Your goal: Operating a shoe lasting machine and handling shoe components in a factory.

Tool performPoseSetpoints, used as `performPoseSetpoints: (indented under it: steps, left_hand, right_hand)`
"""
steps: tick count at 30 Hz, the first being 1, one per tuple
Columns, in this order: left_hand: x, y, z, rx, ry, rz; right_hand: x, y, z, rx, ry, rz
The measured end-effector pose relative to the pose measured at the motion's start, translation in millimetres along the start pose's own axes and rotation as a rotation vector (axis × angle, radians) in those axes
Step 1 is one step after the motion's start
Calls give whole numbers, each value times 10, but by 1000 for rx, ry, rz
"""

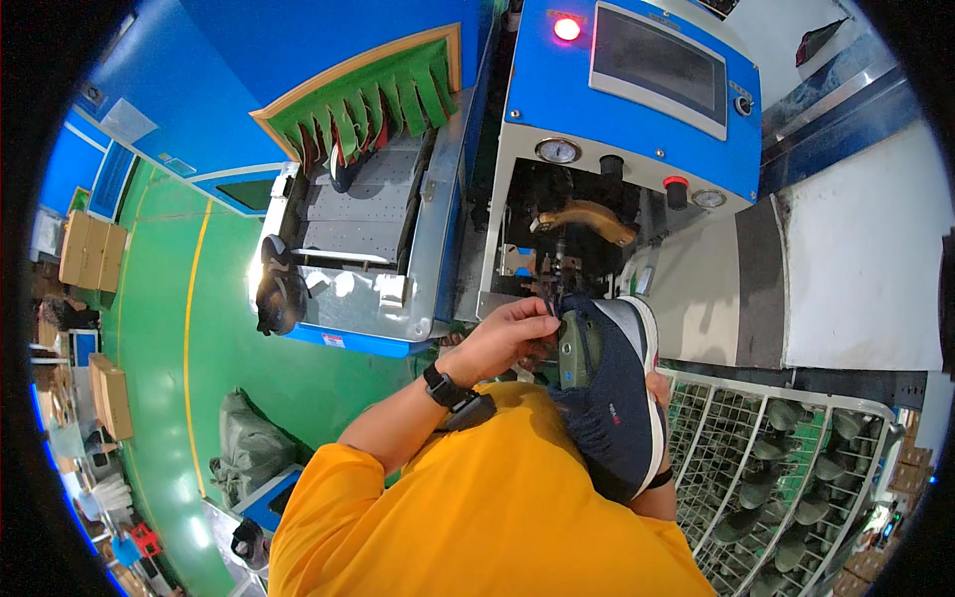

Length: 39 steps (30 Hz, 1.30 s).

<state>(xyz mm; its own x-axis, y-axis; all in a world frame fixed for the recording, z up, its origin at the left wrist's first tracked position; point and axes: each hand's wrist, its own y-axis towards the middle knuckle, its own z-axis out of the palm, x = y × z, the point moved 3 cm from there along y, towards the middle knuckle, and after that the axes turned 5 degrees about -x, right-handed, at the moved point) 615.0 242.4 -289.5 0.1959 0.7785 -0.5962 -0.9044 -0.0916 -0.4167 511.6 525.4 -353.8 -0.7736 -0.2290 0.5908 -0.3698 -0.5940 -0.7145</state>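
A navy knit shoe [619,423] with a white sole is held in front of my chest, toe toward me. A green shoe last [574,350] with holes in it fills its opening. My right hand [659,386] grips the shoe from the sole side; most of that hand is hidden behind it. At the opening's left edge, my left hand [509,336] has thumb and fingers pinched together beside the last. Dark material lies at those fingertips, too small to make out. A black watch sits on my left wrist.
Ahead stands a blue machine [637,99] with a screen, gauges and a brown curved pad [587,219]. To its left, a conveyor [358,214] carries a shoe under a green strip curtain [373,99]. A white wire rack [756,468] holding several lasts is at right. A grey sack [249,448] lies on the floor.
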Motion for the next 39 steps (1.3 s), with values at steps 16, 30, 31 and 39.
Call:
performPoseSetpoints:
  steps: [16,30,31,39]
  left_hand:
    - [-632,-479,-871,-395,-105,603]
    - [-37,-22,100,-326,1237,251]
    - [24,35,113,-341,1375,144]
    - [196,-32,-205,-120,524,60]
  right_hand:
    - [165,287,288,93,75,-103]
    - [400,135,249,-35,10,-347]
    - [484,75,230,-88,-209,-283]
    - [744,-19,313,-308,-291,-297]
